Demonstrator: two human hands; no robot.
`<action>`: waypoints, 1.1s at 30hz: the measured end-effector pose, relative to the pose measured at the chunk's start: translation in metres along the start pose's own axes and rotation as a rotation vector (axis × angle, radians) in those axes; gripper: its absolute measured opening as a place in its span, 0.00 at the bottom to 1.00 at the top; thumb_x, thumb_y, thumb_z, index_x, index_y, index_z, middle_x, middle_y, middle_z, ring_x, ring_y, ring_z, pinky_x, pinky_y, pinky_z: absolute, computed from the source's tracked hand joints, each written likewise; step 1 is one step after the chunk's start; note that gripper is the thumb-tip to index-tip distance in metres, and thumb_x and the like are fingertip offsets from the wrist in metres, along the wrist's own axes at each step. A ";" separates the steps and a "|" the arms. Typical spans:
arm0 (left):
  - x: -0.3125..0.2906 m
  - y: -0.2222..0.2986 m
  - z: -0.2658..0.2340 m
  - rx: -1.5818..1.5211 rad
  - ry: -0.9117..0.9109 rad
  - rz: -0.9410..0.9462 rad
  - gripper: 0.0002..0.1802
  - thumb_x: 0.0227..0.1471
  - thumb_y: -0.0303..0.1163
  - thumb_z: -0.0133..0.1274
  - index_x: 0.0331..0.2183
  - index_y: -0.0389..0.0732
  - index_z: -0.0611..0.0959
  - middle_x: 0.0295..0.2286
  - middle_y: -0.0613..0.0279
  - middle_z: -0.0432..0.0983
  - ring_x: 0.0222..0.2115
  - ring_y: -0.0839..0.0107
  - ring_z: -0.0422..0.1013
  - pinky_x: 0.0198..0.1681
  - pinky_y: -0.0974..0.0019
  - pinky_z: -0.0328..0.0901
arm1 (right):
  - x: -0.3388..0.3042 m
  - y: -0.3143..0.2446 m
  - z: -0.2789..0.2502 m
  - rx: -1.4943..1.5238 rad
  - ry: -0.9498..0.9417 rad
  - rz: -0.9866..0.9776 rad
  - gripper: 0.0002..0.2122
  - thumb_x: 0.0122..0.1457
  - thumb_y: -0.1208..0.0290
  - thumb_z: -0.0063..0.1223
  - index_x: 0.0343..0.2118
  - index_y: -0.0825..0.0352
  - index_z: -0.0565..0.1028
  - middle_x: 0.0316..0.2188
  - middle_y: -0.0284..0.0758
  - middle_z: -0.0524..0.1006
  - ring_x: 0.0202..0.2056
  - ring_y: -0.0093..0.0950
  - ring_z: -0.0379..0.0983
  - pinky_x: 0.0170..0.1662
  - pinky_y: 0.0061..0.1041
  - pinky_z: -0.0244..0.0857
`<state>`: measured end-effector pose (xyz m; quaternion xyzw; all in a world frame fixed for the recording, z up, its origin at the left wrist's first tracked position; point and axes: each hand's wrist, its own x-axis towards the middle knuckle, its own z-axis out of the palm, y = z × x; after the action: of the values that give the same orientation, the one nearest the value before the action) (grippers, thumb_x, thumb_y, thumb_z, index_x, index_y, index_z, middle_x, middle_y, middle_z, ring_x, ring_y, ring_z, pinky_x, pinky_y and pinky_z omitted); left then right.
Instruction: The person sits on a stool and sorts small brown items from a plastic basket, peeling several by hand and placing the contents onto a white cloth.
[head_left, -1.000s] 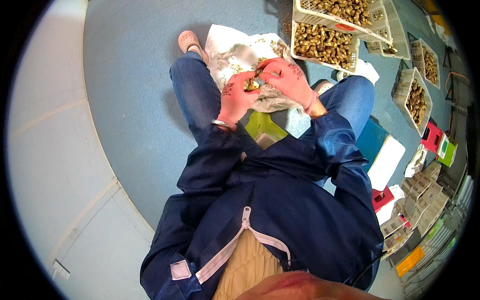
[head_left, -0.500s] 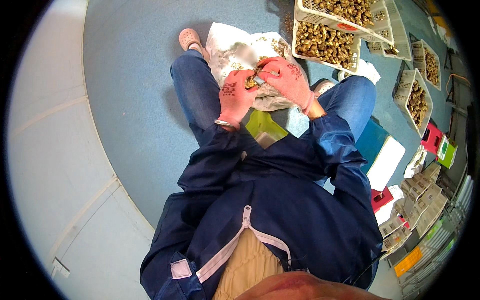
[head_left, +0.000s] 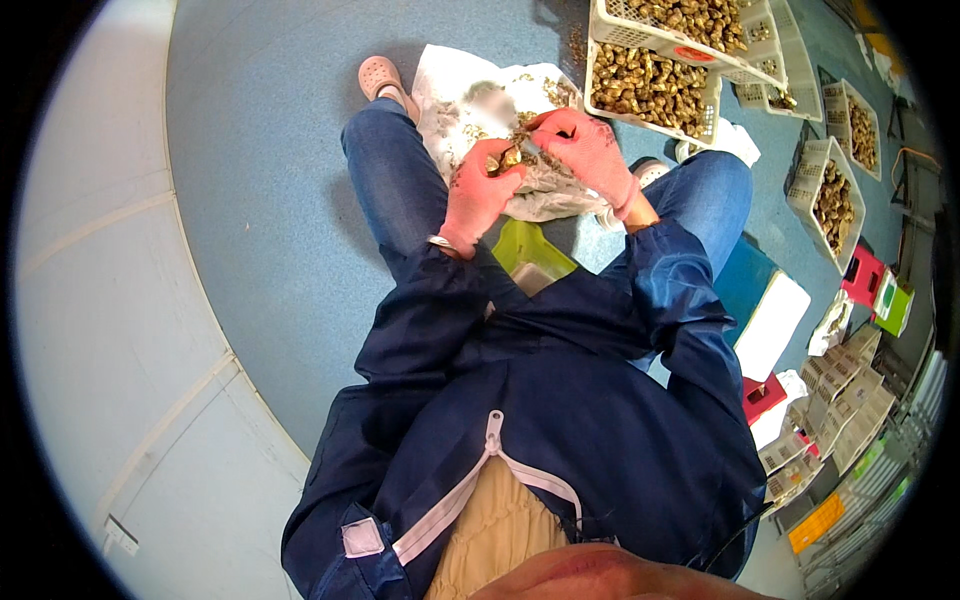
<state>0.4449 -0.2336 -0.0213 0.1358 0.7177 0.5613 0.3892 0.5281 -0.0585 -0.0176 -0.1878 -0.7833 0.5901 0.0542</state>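
My left hand (head_left: 482, 197), in a pink glove, is closed around a small knobbly, golden-brown mushroom-like piece (head_left: 511, 158). To its right, my right hand (head_left: 588, 152), gloved the same way, is closed on a small grey blade (head_left: 531, 145); its handle is hidden by the fingers. A narrow gap separates the two hands. Below them a crumpled whitish sack (head_left: 447, 95) is spread on the floor between my legs. Brown scraps (head_left: 557, 92) are scattered over it.
A white plastic crate (head_left: 648, 118) full of similar brown pieces stands at the upper right, with another crate (head_left: 650, 40) overlapping it. More crates (head_left: 800, 195) stand farther right. A lime-green object (head_left: 520, 248) lies between my thighs. At the left rises a pale wall (head_left: 95, 260).
My hands have drawn slightly apart. The right hand and blade have shifted up and right, while the left has tilted a little and shows more of the brown piece.
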 end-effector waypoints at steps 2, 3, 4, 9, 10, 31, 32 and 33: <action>0.000 0.000 -0.002 0.045 0.030 0.018 0.18 0.47 0.30 0.59 0.41 0.36 0.77 0.23 0.65 0.73 0.19 0.78 0.68 0.21 0.72 0.64 | 0.001 0.003 -0.003 -0.148 0.072 -0.103 0.08 0.55 0.68 0.56 0.33 0.67 0.79 0.36 0.36 0.78 0.37 0.30 0.74 0.41 0.25 0.67; 0.001 0.000 -0.003 0.066 0.043 0.026 0.17 0.46 0.29 0.59 0.40 0.36 0.77 0.23 0.65 0.73 0.18 0.78 0.68 0.20 0.72 0.63 | 0.000 0.001 -0.001 -0.110 0.023 -0.149 0.08 0.55 0.68 0.55 0.33 0.67 0.79 0.36 0.36 0.78 0.37 0.30 0.74 0.41 0.25 0.67; 0.001 0.000 -0.002 0.095 0.046 0.022 0.17 0.46 0.29 0.60 0.40 0.36 0.77 0.23 0.66 0.73 0.19 0.79 0.67 0.21 0.73 0.63 | -0.002 -0.002 0.003 -0.073 -0.026 -0.195 0.08 0.55 0.68 0.55 0.32 0.67 0.79 0.36 0.35 0.77 0.38 0.31 0.74 0.42 0.25 0.67; 0.000 0.007 -0.002 0.095 0.038 -0.038 0.16 0.46 0.27 0.60 0.39 0.35 0.77 0.24 0.67 0.73 0.21 0.81 0.67 0.23 0.74 0.61 | -0.004 -0.002 0.009 -0.020 -0.003 -0.097 0.08 0.54 0.68 0.55 0.32 0.66 0.78 0.38 0.34 0.77 0.40 0.33 0.73 0.44 0.28 0.67; 0.000 0.005 -0.003 0.065 0.030 -0.025 0.16 0.46 0.28 0.60 0.38 0.35 0.78 0.23 0.67 0.73 0.20 0.81 0.67 0.22 0.74 0.62 | -0.003 -0.002 0.007 -0.065 -0.004 -0.157 0.07 0.53 0.68 0.55 0.32 0.66 0.78 0.38 0.34 0.77 0.41 0.33 0.73 0.44 0.28 0.67; 0.003 -0.006 -0.006 0.109 -0.005 0.117 0.15 0.45 0.30 0.60 0.37 0.35 0.78 0.20 0.66 0.74 0.17 0.81 0.67 0.21 0.73 0.62 | -0.002 -0.003 0.011 -0.146 -0.117 -0.242 0.06 0.55 0.71 0.55 0.33 0.67 0.77 0.40 0.36 0.77 0.42 0.31 0.74 0.47 0.26 0.66; 0.002 -0.002 -0.005 0.102 -0.027 0.041 0.15 0.46 0.28 0.60 0.37 0.35 0.77 0.21 0.68 0.72 0.19 0.82 0.66 0.22 0.74 0.60 | -0.001 0.008 0.010 -0.243 -0.062 -0.364 0.07 0.53 0.70 0.54 0.32 0.67 0.77 0.38 0.36 0.77 0.41 0.33 0.73 0.45 0.28 0.66; 0.000 0.004 -0.007 0.107 -0.034 -0.035 0.15 0.46 0.27 0.60 0.38 0.35 0.77 0.21 0.70 0.71 0.21 0.84 0.65 0.22 0.76 0.58 | 0.003 0.006 0.010 -0.326 -0.013 -0.499 0.07 0.52 0.69 0.54 0.31 0.67 0.77 0.36 0.36 0.76 0.41 0.34 0.72 0.44 0.29 0.66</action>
<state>0.4387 -0.2376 -0.0170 0.1534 0.7422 0.5127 0.4035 0.5231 -0.0653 -0.0268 0.0081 -0.8901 0.4260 0.1617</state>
